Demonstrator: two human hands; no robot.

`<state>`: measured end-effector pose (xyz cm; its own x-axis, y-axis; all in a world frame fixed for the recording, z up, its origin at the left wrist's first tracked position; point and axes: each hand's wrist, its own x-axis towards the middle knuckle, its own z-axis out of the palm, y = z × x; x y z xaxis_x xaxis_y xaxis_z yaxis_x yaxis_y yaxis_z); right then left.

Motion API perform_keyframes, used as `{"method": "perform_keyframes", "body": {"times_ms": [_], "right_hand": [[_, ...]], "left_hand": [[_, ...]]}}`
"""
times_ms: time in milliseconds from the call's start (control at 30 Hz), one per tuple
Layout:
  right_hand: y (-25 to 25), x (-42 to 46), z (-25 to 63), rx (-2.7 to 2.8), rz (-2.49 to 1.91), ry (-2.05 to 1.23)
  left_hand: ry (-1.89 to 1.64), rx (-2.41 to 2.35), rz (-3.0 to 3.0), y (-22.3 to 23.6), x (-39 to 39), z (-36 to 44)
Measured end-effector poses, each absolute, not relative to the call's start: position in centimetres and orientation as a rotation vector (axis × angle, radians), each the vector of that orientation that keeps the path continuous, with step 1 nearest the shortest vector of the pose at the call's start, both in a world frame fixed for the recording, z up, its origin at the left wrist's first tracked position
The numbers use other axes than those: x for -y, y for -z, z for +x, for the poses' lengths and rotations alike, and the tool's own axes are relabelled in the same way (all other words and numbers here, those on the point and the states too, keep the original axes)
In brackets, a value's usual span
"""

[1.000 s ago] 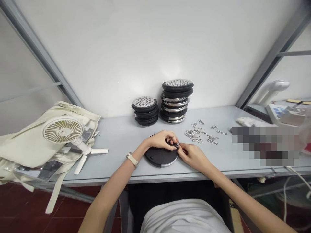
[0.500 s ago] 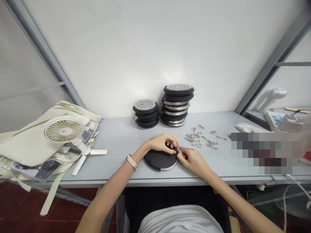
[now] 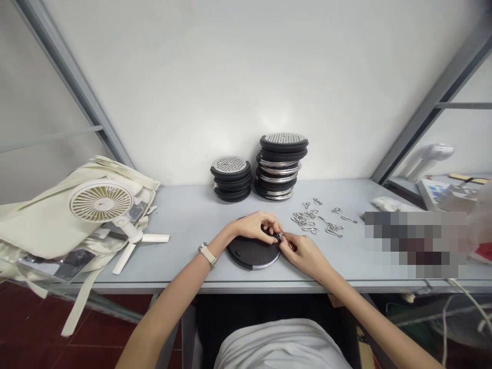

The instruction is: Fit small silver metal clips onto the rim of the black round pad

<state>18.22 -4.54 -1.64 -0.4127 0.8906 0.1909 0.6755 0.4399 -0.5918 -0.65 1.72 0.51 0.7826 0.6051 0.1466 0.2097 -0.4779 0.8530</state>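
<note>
A round black disc (image 3: 249,253) with a silver stretch of rim lies flat near the table's front edge. My left hand (image 3: 257,225), with a watch at the wrist, rests over its far side, thumb and forefinger closed at the right edge. There they meet a small dark piece with a silvery part (image 3: 280,237). My right hand (image 3: 307,254) pinches at the same spot from the right, fingers curled; a bit of dark red shows within them. What exactly each fingertip grips is hidden. To the right lie loose metal hooks and rings (image 3: 303,218).
Behind the disc stand a shorter stack (image 3: 231,179) and a taller stack (image 3: 282,166) of black and silver discs with perforated tops. A white fan (image 3: 102,203) and a cream bag (image 3: 38,225) fill the left side. A pixelated patch (image 3: 418,241) covers things at right.
Both hands stay at the disc's right edge in nearly the same pose. The view has shifted slightly; the stacks and loose hooks stay put.
</note>
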Motion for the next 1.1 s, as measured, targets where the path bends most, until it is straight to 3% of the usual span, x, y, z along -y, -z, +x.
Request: {"method": "perform_keyframes", "body": {"times_ms": [667, 1100], "right_hand": [[1.6, 4.3, 17.8, 2.265, -1.347, -0.409], [1.7, 4.2, 18.2, 2.276, -1.285, -0.453]], "left_hand": [[-0.587, -0.695, 1.86, -1.2, -0.7, -0.9], [-0.599, -0.701, 1.939, -1.2, -0.7, -0.8]]}}
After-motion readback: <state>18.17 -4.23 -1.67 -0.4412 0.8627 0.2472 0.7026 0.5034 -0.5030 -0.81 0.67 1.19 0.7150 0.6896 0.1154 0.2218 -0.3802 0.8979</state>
